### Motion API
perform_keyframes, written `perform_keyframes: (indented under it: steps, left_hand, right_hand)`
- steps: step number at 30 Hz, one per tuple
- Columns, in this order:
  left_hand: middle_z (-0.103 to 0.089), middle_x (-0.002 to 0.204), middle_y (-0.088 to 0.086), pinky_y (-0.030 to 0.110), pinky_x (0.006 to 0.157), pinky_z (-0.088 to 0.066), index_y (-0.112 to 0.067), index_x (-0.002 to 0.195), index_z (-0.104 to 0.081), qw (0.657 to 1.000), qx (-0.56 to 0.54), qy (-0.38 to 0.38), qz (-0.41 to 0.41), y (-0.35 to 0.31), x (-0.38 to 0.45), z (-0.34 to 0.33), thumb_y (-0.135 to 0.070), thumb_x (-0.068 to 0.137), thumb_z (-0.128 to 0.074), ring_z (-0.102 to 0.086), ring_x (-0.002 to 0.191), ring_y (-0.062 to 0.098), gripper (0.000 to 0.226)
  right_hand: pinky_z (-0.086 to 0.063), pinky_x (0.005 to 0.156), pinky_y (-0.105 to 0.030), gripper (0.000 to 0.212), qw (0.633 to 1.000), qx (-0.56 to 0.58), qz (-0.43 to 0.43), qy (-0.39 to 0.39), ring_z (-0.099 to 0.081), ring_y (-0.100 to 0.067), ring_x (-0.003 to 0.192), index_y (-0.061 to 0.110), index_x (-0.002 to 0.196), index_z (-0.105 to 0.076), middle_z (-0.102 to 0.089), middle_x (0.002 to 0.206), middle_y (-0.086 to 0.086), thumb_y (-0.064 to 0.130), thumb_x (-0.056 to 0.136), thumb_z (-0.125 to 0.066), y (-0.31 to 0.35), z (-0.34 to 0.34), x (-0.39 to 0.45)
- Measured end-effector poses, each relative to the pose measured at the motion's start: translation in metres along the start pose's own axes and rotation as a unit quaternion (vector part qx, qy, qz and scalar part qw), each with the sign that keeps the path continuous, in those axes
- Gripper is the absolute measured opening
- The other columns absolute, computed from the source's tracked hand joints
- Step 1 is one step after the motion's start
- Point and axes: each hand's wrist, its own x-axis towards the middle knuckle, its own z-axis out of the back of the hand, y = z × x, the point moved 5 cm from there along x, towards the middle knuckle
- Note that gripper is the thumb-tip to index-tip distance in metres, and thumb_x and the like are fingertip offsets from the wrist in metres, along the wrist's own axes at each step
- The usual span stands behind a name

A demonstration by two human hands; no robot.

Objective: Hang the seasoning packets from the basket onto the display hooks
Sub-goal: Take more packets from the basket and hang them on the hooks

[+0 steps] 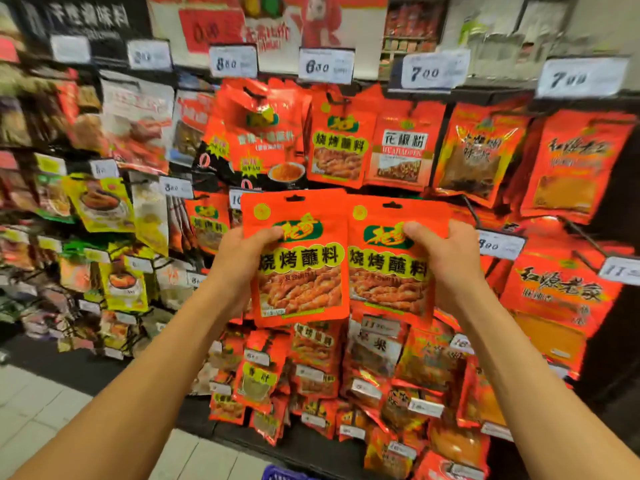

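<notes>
Two seasoning packets are held side by side in front of the display rack (450, 95), the left packet (298, 258) overlapping the right packet (389, 261), with the basket (280, 474) below them.

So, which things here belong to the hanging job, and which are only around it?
Belong to the job:
- left packet, gripped by the left hand
- right packet, gripped by the right hand
- matching packets on the hook
- basket, only its blue edge shows

Only around:
- yellow packets
- 6.00 price tag
- red poster
</notes>
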Motion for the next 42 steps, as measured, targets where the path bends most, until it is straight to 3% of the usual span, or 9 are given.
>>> perform_keyframes:
  steps: [3, 7, 9, 12, 16, 20, 24, 36, 42]
  left_hand:
    - [-0.079, 0.085, -0.006, 0.029, 0.065, -0.06, -0.034, 0.081, -0.081, 0.999, -0.004, -0.005, -0.042, -0.036, 0.016, 0.002, -0.03, 0.095, -0.067, -0.075, 0.076, 0.011, 0.02]
    - [-0.078, 0.082, -0.004, 0.027, 0.055, -0.057, -0.029, 0.087, -0.079, 0.998, -0.006, 0.015, -0.055, -0.063, 0.039, 0.01, -0.034, 0.095, -0.068, -0.074, 0.067, 0.012, 0.015]
    - [-0.079, 0.085, 0.0, 0.03, 0.061, -0.058, -0.019, 0.093, -0.074, 0.998, -0.011, 0.019, -0.053, -0.072, 0.053, 0.01, -0.029, 0.095, -0.069, -0.075, 0.073, 0.015, 0.011]
    - [-0.079, 0.081, -0.004, 0.025, 0.062, -0.058, -0.016, 0.091, -0.073, 0.997, -0.015, 0.007, -0.073, -0.085, 0.071, 0.012, -0.027, 0.096, -0.067, -0.074, 0.072, 0.009, 0.013]
    - [-0.079, 0.098, 0.001, 0.042, 0.088, -0.059, -0.019, 0.097, -0.073, 0.996, 0.023, -0.001, -0.087, -0.093, 0.088, 0.017, -0.043, 0.097, -0.064, -0.075, 0.094, 0.021, 0.025]
    - [-0.077, 0.096, 0.005, 0.056, 0.092, -0.056, -0.017, 0.087, -0.07, 0.993, 0.06, -0.01, -0.105, -0.099, 0.102, 0.024, -0.05, 0.093, -0.065, -0.073, 0.097, 0.034, 0.035]
    - [-0.078, 0.081, -0.012, 0.042, 0.081, -0.059, -0.025, 0.082, -0.074, 0.992, 0.062, 0.004, -0.109, -0.097, 0.116, 0.025, -0.054, 0.09, -0.065, -0.075, 0.087, 0.02, 0.032]
    - [-0.08, 0.086, 0.0, 0.044, 0.082, -0.061, -0.019, 0.09, -0.072, 0.993, 0.018, 0.044, -0.106, -0.087, 0.148, 0.017, -0.047, 0.095, -0.065, -0.077, 0.083, 0.02, 0.03]
    - [-0.08, 0.085, -0.007, 0.024, 0.064, -0.057, -0.021, 0.091, -0.073, 0.988, 0.031, 0.081, -0.125, -0.09, 0.161, 0.012, -0.043, 0.097, -0.063, -0.076, 0.078, 0.011, 0.025]
  right_hand:
    - [-0.05, 0.058, -0.017, 0.015, 0.999, -0.012, 0.044, -0.001, -0.061, 0.006, 0.058, 0.042, 0.071, -0.076, -0.07, 0.064, 0.021, 0.034, 0.081, -0.07, 0.04, -0.021, 0.022]
    - [-0.06, 0.085, -0.049, 0.015, 0.999, 0.004, 0.043, -0.019, -0.071, -0.021, 0.081, 0.018, 0.079, -0.074, -0.077, 0.086, 0.0, 0.029, 0.089, -0.074, 0.058, -0.053, 0.052]
    - [-0.057, 0.09, -0.056, 0.013, 0.999, 0.001, 0.027, -0.037, -0.074, -0.031, 0.091, 0.017, 0.082, -0.071, -0.078, 0.094, -0.008, 0.024, 0.092, -0.073, 0.063, -0.07, 0.069]
    - [-0.056, 0.092, -0.056, 0.014, 0.998, -0.007, 0.013, -0.056, -0.073, -0.035, 0.097, 0.014, 0.086, -0.071, -0.077, 0.098, -0.011, 0.027, 0.092, -0.073, 0.067, -0.092, 0.093]
    - [-0.058, 0.088, -0.055, 0.018, 0.997, 0.016, -0.012, -0.073, -0.074, -0.035, 0.092, 0.014, 0.087, -0.071, -0.078, 0.093, -0.012, 0.031, 0.091, -0.072, 0.069, -0.115, 0.12]
    - [-0.06, 0.082, -0.048, 0.013, 0.996, 0.016, -0.029, -0.082, -0.075, -0.027, 0.079, 0.016, 0.083, -0.07, -0.078, 0.081, -0.005, 0.027, 0.09, -0.072, 0.069, -0.129, 0.143]
    - [-0.054, 0.074, -0.04, 0.016, 0.994, 0.004, -0.023, -0.107, -0.068, -0.025, 0.076, 0.018, 0.072, -0.066, -0.073, 0.078, -0.004, 0.018, 0.089, -0.069, 0.068, -0.133, 0.156]
    - [-0.038, 0.057, -0.029, 0.017, 0.983, -0.024, -0.03, -0.177, -0.055, -0.016, 0.064, 0.02, 0.068, -0.065, -0.065, 0.068, 0.004, 0.024, 0.084, -0.07, 0.038, -0.134, 0.181]
    - [-0.055, 0.089, -0.042, 0.023, 0.98, -0.096, -0.052, -0.168, -0.068, -0.032, 0.097, 0.018, 0.084, -0.07, -0.075, 0.103, -0.009, 0.04, 0.091, -0.07, 0.023, -0.134, 0.222]
